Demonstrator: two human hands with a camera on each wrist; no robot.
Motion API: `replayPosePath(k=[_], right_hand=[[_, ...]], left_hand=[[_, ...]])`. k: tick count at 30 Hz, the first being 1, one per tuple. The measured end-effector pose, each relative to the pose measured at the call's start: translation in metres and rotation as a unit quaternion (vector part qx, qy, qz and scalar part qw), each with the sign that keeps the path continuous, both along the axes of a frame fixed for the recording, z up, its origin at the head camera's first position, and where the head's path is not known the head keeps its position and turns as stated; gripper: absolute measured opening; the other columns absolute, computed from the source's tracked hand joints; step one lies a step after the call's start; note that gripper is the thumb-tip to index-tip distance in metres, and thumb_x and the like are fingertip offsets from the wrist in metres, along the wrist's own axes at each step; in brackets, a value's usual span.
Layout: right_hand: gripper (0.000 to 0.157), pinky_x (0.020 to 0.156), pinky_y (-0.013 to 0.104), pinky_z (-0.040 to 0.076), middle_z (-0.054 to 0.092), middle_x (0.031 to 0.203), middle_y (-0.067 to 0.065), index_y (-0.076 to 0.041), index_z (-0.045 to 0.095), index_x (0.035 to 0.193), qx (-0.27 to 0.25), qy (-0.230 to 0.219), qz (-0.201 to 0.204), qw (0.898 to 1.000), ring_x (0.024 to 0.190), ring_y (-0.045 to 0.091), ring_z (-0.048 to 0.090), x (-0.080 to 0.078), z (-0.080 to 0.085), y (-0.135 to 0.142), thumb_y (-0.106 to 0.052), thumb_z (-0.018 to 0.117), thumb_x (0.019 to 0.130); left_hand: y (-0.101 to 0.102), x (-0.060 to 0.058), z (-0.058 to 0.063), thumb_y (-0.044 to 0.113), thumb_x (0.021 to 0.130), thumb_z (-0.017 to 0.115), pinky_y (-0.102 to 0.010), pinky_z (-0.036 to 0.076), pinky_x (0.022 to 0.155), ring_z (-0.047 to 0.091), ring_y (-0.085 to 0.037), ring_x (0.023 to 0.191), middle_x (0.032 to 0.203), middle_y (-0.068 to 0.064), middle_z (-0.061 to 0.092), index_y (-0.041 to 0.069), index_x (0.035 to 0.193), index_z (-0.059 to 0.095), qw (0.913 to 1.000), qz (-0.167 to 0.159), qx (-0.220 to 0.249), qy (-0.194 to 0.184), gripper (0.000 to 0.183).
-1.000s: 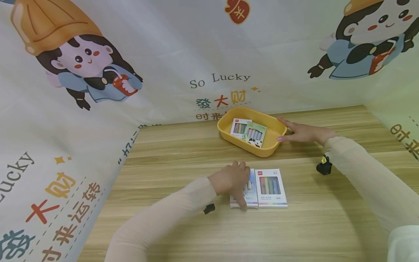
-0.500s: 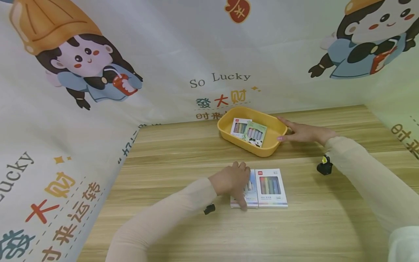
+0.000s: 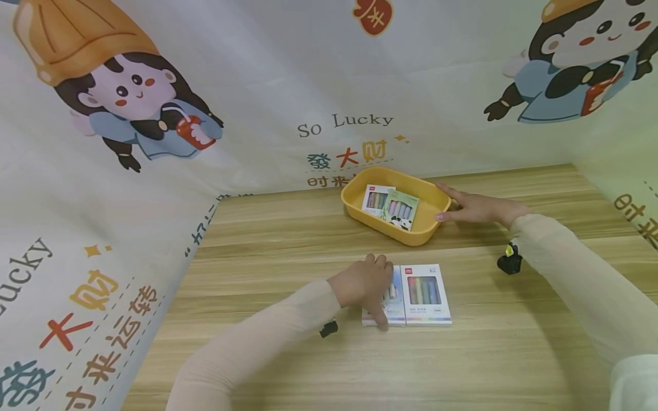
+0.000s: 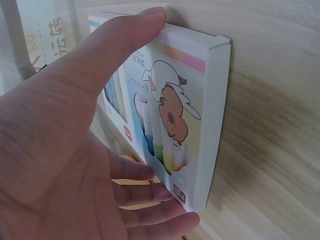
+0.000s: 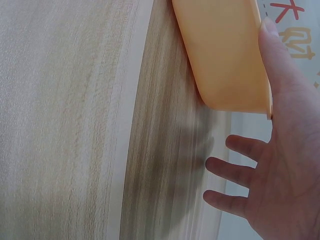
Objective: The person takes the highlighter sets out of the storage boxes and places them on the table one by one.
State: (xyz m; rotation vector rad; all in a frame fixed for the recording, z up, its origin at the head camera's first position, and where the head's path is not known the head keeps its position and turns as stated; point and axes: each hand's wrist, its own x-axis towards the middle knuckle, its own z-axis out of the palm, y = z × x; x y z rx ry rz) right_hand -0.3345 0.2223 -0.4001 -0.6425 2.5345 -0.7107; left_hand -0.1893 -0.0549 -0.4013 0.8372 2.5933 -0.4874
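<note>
The left hand (image 3: 362, 282) grips a blue box (image 3: 396, 302) by its ends — a white box (image 3: 425, 297) beside it at 3 o'clock. The right hand (image 3: 475, 209), fingers straight, touches a yellow basket (image 3: 428, 210) toward 12 o'clock.

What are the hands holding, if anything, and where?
The left hand grips the cartoon-bird box by its short ends, thumb at one, fingers at the other. The right hand touches the yellow basket at one end, with no clear grip.

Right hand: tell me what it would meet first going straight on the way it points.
The yellow tray, most likely: the right hand is right at its end, seemingly touching it, though depth is unclear.
</note>
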Motion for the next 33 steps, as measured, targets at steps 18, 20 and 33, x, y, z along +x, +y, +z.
replayPosePath(k=[18,20,33], right_hand=[[0.100,0.118,0.071,0.012,-0.005,0.166,0.023,-0.021,-0.010,0.159,-0.003,-0.003,0.001,1.000,0.148,0.055,0.009,-0.001,0.000,0.000,-0.056,0.056,0.094],[0.099,0.118,0.071,0.012,-0.006,0.166,0.023,-0.021,-0.010,0.159,-0.003,-0.003,0.002,1.000,0.148,0.055,0.009,-0.001,0.000,-0.001,-0.055,0.056,0.095],[0.102,0.118,0.070,0.013,-0.005,0.166,0.022,-0.019,-0.010,0.160,0.002,0.001,0.000,1.000,0.149,0.054,0.007,-0.002,-0.001,-0.001,-0.058,0.057,0.093]], left_hand=[[0.001,0.000,-0.001,0.080,0.056,0.076,-0.030,0.049,0.106,0.047,-0.022,0.127,0.146,-0.010,0.046,0.005,0.153,0.031,0.9997,0.000,-0.023,0.003,0.130],[0.000,-0.002,0.003,0.079,0.057,0.076,-0.032,0.048,0.109,0.046,-0.024,0.131,0.149,-0.011,0.044,0.005,0.154,0.030,0.9998,0.013,-0.009,-0.010,0.130],[-0.007,-0.025,0.051,0.067,0.079,0.069,-0.038,0.028,0.124,0.031,-0.028,0.150,0.163,-0.015,0.026,0.003,0.157,0.021,0.9987,0.026,0.037,-0.026,0.111]])
